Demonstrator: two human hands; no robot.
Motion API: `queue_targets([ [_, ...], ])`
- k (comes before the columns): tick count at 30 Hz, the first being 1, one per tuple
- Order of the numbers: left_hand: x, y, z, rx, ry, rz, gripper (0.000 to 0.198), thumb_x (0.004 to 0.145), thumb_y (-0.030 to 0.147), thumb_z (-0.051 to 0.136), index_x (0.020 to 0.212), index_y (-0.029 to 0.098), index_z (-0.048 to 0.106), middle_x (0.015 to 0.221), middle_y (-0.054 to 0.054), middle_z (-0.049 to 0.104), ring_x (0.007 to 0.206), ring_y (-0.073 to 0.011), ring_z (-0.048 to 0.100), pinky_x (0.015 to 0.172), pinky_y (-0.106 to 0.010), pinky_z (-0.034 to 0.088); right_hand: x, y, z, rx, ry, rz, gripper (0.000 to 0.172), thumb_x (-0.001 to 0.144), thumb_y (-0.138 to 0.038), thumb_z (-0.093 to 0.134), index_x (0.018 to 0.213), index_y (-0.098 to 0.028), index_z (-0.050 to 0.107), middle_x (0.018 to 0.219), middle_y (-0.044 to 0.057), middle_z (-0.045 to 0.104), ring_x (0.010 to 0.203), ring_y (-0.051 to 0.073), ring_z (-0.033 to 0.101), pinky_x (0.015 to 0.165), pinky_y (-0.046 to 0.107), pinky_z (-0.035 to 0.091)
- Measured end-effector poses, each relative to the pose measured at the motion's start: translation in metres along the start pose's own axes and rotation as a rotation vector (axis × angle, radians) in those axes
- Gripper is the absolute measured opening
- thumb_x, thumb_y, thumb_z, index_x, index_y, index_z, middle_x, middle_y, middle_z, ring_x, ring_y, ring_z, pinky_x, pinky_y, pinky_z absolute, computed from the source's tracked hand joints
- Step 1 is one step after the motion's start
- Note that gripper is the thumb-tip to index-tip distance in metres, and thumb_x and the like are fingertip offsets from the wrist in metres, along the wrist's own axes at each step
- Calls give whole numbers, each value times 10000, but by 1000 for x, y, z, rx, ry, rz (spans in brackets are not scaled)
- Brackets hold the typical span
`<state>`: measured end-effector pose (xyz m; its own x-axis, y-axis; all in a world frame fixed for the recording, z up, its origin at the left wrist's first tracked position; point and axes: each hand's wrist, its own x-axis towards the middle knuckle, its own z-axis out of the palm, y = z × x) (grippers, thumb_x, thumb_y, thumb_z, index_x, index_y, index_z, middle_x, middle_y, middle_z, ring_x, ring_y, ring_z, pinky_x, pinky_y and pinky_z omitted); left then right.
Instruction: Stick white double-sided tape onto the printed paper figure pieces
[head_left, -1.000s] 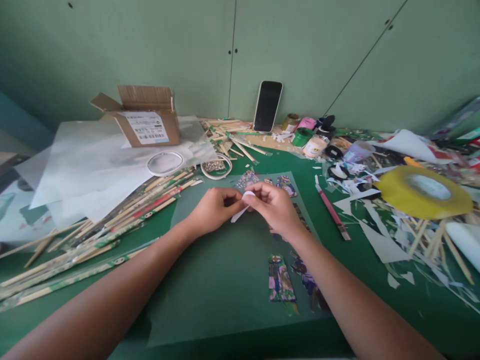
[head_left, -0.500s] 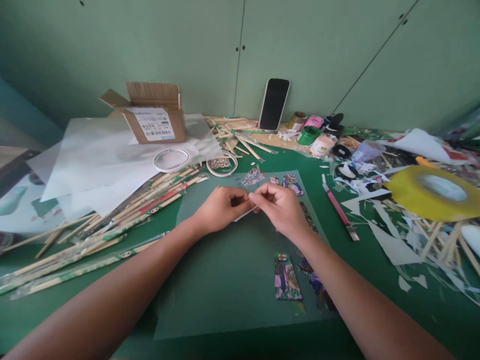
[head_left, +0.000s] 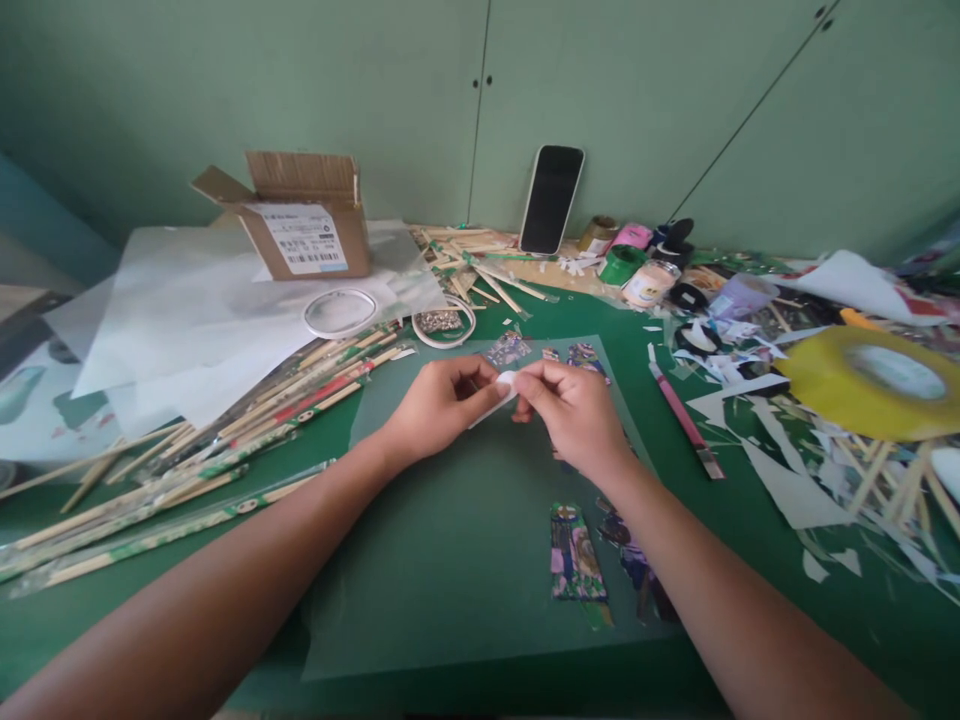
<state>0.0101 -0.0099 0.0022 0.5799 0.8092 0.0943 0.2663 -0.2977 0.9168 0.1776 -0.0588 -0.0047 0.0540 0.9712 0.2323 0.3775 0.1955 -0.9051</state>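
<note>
My left hand [head_left: 437,405] and my right hand [head_left: 574,415] meet over a clear plastic sheet [head_left: 442,560] on the green table. Both pinch a small white paper strip [head_left: 501,392] between thumb and fingertips, fingers curled. Colourful printed cut-outs lie under the sheet: some just beyond the hands [head_left: 510,349], and a narrow bookmark-shaped one [head_left: 574,553] by my right forearm.
A pink craft knife [head_left: 684,419] lies right of my right hand. Wooden sticks [head_left: 225,445] spread at left beside white sheets [head_left: 180,330], a cardboard box [head_left: 304,218] and two rings [head_left: 339,313]. A phone [head_left: 552,200] leans on the wall. Yellow tape roll [head_left: 874,380] and paper scraps at right.
The white strip, held nearly flat between my fingers half a second ago, now shows its rounded end turned up at the thumbs. The hands stay in the same place.
</note>
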Motion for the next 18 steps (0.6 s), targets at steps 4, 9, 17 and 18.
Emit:
queue_targets([
  [4,1,0,1,-33,56,-53,306,793,437,618,739,136,610,595,19,522,524,-83,420,489,-211,307,-3,2,2,-62,74,-39,254,899,-396,518,761,-214,630,643,14,652,557,144,597,555,293,468],
  [9,2,1,2,19,98,-86,334,792,459,620,725,132,637,591,14,545,533,-85,428,501,-209,314,-7,0,-1,-268,243,-332,138,891,-274,547,850,-226,670,806,50,681,705,172,612,646,324,505],
  [17,3,-3,3,42,18,-39,343,809,453,595,831,126,696,632,2,585,552,-94,437,527,-223,321,-3,2,-5,-243,72,-219,162,867,-319,598,914,-200,698,853,57,688,731,172,631,647,308,500],
  [18,4,-2,1,46,7,-20,325,814,436,590,839,130,698,659,-6,607,572,-100,461,545,-226,344,-2,3,-5,-224,59,-186,179,863,-352,606,901,-201,695,848,56,681,737,173,623,647,305,491],
])
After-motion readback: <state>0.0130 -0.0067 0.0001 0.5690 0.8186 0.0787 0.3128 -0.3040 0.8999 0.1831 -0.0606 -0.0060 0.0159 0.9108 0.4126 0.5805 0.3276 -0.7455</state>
